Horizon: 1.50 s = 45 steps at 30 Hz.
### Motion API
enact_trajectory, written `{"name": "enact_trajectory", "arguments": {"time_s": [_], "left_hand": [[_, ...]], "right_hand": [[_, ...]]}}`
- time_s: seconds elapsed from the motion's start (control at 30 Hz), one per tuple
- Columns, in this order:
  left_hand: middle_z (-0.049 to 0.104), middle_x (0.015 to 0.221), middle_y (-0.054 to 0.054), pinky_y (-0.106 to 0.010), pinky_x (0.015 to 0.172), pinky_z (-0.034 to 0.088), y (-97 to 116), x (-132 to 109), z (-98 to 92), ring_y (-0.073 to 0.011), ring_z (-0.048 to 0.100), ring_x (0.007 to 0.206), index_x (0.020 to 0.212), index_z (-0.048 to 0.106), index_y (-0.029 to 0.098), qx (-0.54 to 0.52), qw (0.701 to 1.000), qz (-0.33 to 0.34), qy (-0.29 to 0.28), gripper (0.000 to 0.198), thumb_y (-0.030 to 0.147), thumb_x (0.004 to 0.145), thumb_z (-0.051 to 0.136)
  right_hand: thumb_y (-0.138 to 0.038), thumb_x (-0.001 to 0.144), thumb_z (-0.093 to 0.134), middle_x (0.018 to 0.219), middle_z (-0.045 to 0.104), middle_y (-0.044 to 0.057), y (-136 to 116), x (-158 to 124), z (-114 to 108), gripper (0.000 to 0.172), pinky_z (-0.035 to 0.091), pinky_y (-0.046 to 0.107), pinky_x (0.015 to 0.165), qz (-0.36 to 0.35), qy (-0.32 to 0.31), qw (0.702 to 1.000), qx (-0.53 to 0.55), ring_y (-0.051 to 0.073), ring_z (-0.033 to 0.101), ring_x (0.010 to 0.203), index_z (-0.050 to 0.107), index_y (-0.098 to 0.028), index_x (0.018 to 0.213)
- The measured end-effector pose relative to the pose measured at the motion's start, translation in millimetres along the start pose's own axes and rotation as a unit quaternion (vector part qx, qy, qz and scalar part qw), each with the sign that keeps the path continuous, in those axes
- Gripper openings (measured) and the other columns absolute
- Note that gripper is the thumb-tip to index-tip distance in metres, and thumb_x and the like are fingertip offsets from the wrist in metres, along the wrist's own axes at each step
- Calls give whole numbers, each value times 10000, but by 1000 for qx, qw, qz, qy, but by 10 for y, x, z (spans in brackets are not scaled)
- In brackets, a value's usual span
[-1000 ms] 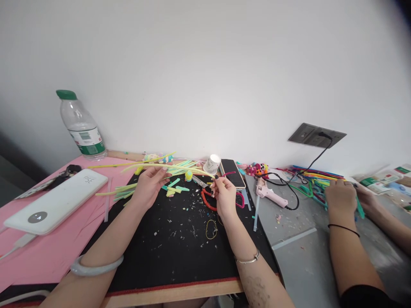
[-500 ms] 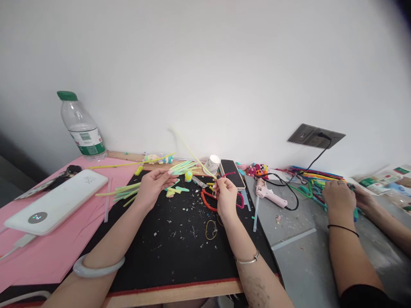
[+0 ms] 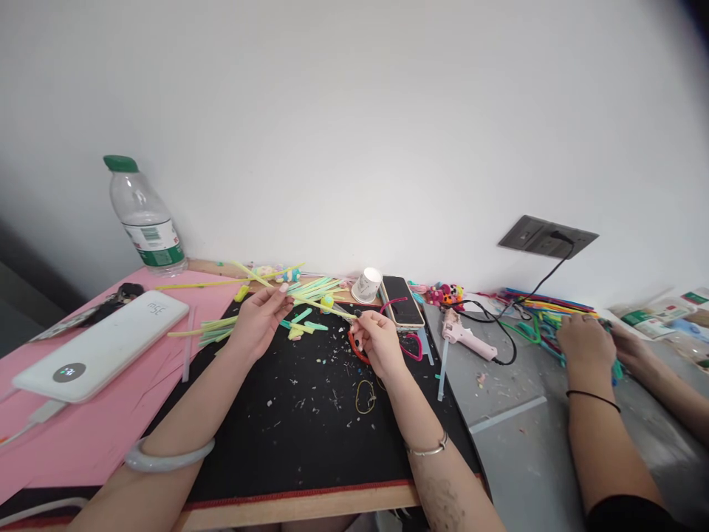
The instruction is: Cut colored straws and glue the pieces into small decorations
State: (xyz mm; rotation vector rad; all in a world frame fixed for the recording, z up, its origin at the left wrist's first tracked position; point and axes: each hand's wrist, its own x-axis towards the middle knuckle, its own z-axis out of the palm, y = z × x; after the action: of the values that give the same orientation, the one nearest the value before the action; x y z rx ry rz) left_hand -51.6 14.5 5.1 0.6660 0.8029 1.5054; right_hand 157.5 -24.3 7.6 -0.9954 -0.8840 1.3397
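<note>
My left hand (image 3: 255, 319) is closed around a bundle of pale yellow and mint pipe cleaners (image 3: 317, 288), whose ends fan out to the right. Between the fingertips of my right hand (image 3: 379, 341) is a yellow pipe cleaner (image 3: 328, 306), running left toward the bundle. More pipe cleaners (image 3: 213, 332) show left of my left hand; whether they belong to the held bundle I cannot tell. Below the bundle lie short cut mint and yellow pieces (image 3: 314, 326). Scissors with red-orange handles (image 3: 357, 347) are partly hidden behind my right hand.
Beyond my hands stand a paper cup (image 3: 366, 284) and a phone (image 3: 402, 301). A pink glue gun (image 3: 468, 336) lies right, its cord plugged into the wall socket (image 3: 548, 236). Left are a power bank (image 3: 105, 343) and bottle (image 3: 149, 222). A co-worker's hands (image 3: 587, 343) handle pipe cleaners.
My right hand has moved slightly left and down, and its yellow pipe cleaner has swung from pointing up to lying low across the bundle. My left hand still grips the bundle.
</note>
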Motion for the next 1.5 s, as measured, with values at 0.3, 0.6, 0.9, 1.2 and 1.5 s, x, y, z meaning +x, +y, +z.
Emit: {"name": "enact_trajectory", "arguments": {"time_s": [0.3,0.6,0.9,1.2,1.5], "left_hand": [[658,739,-15,-214,740,505,-157,-189,127,-136,642,796,705,619,149,101,983,-106,-109,283,363,641,793],[623,663,22,-195,687,486,-132,-137,88,-85,599,675,733,622,157,101,990,-50,-88,256,366,679,759],[613,677,0,-233,701,505,-162,-239,180,-106,595,680,706,614,141,160,978,-67,-119,273,375,679,752],[630,690,-4,-265,715,525,-215,-250,198,-122,611,682,745,638,148,241,961,-34,-130,287,415,691,729],[644,659,-6,-273,660,546,-223,-284,225,-136,633,629,753,659,150,296,935,-57,-188,272,400,680,738]], "right_hand": [[-263,651,772,685,686,16,27,-42,53,342,480,158,448,31,-87,995,38,79,588,509,688,-170,969],[-316,678,748,613,671,26,70,-7,16,196,437,144,391,27,-76,997,-15,49,513,418,698,-132,724],[-261,637,781,621,671,9,36,-55,68,293,502,169,456,26,-80,996,15,81,583,485,689,-154,894],[-322,664,762,662,692,26,91,-39,50,233,496,186,460,23,-78,997,1,82,583,475,615,-156,737],[-307,673,731,461,564,-43,117,-25,85,191,411,191,407,-43,-93,987,-121,77,496,390,645,-148,734]]}}
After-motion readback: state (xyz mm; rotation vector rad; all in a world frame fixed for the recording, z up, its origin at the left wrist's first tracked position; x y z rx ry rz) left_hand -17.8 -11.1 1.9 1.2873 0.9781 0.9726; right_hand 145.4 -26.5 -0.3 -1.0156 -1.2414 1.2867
